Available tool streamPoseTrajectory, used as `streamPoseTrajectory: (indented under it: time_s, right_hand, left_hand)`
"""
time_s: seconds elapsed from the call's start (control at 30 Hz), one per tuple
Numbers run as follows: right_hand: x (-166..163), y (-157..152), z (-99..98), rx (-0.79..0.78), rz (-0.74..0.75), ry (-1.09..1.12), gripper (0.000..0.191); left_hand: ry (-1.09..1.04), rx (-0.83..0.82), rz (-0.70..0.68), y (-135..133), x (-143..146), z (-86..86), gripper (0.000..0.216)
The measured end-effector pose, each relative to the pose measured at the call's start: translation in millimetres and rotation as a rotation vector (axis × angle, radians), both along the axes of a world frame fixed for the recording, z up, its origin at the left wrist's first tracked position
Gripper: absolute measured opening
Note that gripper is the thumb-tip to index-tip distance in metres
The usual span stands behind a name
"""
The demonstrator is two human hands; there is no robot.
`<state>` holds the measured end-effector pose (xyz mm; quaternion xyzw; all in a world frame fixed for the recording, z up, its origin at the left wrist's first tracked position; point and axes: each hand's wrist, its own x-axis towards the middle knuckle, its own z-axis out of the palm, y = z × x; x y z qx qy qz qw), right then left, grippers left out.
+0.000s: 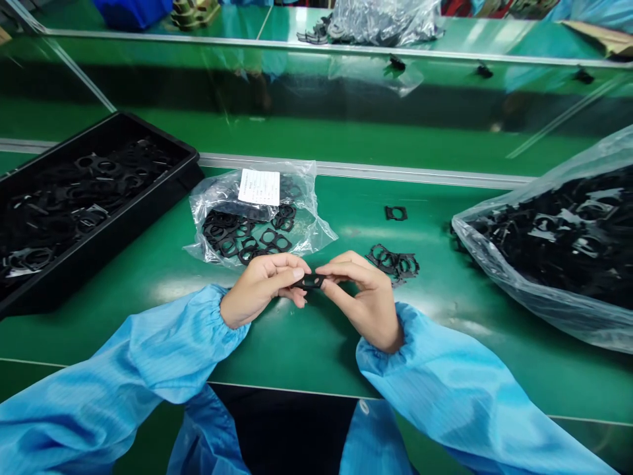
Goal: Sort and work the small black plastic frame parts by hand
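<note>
Two hands logged: left hand (pixel 262 287) and right hand (pixel 363 300) both pinch one black frame (pixel 310 282) at centre, above the green counter (pixel 435 224). Loose frames (pixel 393 264) at 3 o'clock; bagged frames (pixel 247 241) at 11 o'clock; black tray (pixel 163 191) at 9 o'clock; large plastic bag (pixel 548 244) at 3 o'clock, farther out.

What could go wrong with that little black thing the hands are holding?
The small black frame, pinched between the left hand and right hand, might bend or snap if squeezed too hard. If it slips, it could drop into the loose pile of frames beside them and get mixed up, since they look alike.
</note>
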<state>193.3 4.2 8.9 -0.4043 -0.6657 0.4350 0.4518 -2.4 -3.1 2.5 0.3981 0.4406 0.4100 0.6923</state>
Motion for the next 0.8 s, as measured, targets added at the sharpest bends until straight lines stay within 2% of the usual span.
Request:
streamPoseTrajectory:
  time_s: [0.07,0.17,0.23,0.33,0.43,0.57,0.8]
  right_hand:
    - [0.5,1.6,0.6,0.026,-0.003,-0.006,0.006]
    - [0.2,1.8,0.8,0.015,-0.013,-0.014,0.007]
    - [0.2,0.9,0.9,0.01,-0.017,-0.036,0.008]
    - [1.8,-0.7,3.4,0.064,-0.009,-0.08,0.01]
    - [4.3,-1.7,6.2,0.142,0.001,-0.129,0.015]
    - [7.4,-0.8,2.5,0.191,-0.012,-0.149,0.013]
    - [9.2,-0.3,0.1,0.084,0.053,-0.165,0.017]
  left_hand:
    - [0.119,0.141,0.026,-1.6,0.0,-1.7,0.034]
    - [0.337,0.483,0.127,-4.7,-1.9,-4.1,0.033]
    - [0.409,0.685,0.139,-6.5,-3.2,-4.8,0.026]
    - [0.45,0.834,0.107,-8.9,-1.2,-3.9,0.014]
    - [0.495,0.816,0.115,-11.0,6.3,-4.7,0.009]
    - [0.456,0.754,0.135,-8.8,15.2,-12.7,0.006]
    - [0.419,0.618,0.084,-1.7,13.4,-13.1,0.006]
